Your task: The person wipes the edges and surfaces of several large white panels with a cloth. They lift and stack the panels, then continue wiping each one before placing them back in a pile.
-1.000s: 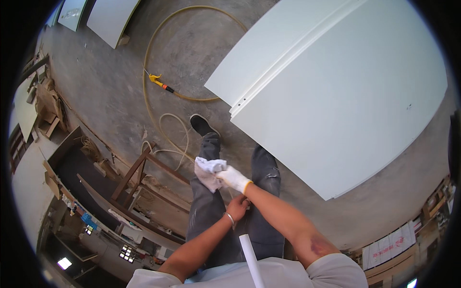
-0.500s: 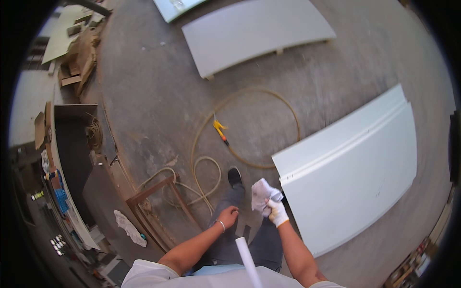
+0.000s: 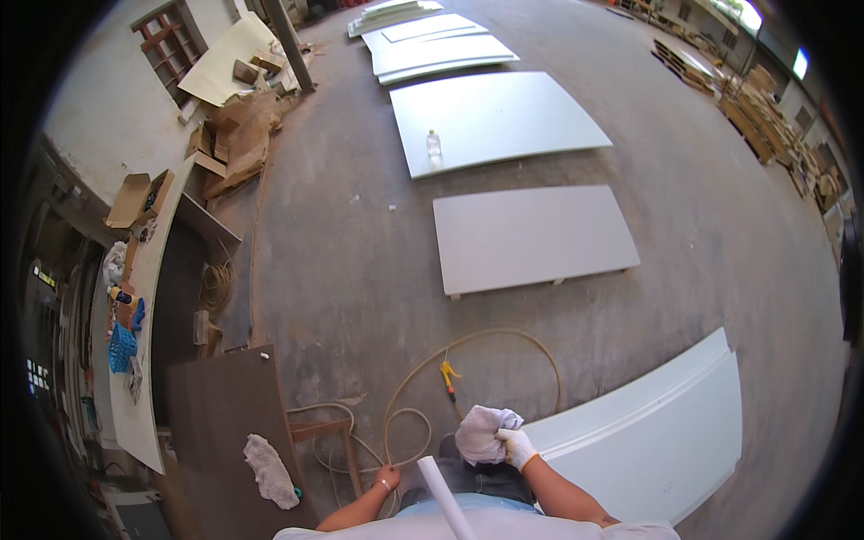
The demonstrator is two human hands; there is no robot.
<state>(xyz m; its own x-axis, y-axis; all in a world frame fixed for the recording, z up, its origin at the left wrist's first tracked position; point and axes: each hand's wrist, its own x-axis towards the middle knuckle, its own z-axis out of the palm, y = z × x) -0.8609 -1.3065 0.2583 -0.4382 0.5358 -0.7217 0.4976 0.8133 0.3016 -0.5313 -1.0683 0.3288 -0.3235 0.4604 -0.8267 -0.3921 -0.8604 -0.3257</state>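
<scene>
My right hand, in a white knit glove with an orange cuff edge, is closed on a crumpled pale cloth. The cloth hangs in front of my body, above the floor. My left hand is bare, with a bracelet at the wrist. It hangs low on the left with its fingers curled in, and I see nothing in it. Behind it on the floor lie loops of a tan hose, apparently below the hand. A yellow air blow gun lies within the hose's big loop.
A white panel lies at my right. Ahead are a grey panel on low supports and a white panel bearing a clear bottle. At left stand a brown board with a fluffy pad and a cluttered bench.
My view has tilted up, so more panels and the far hall show. My right hand keeps its grip on the cloth. My left hand has shifted left and lower in the picture.
</scene>
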